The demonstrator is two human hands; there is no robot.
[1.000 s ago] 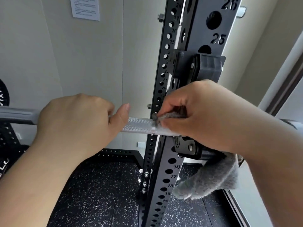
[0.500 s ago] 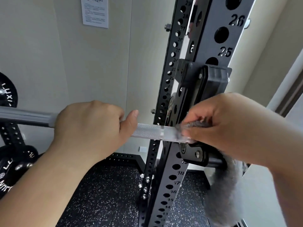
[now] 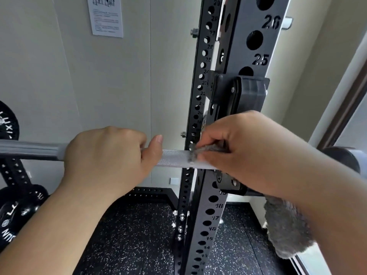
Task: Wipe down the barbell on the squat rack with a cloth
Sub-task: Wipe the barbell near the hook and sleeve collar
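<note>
The silver knurled barbell runs across the view and rests in the black hook of the squat rack upright. My left hand grips the bar from above, thumb pointing right along the knurling. Just to the right, my right hand pinches a grey fluffy cloth against the bar where it meets the upright. The cloth's loose end hangs down below my right forearm. A dark grey sleeve covers the bar at far left.
Black weight plates hang on a storage post at the left edge. The bar's thick end sleeve shows at far right. Speckled black rubber flooring lies below. A paper notice is stuck on the beige wall.
My right hand with the cloth slid right along the bar, then back left toward my left hand. The left hand kept its grip. The camera view shifted slightly.
</note>
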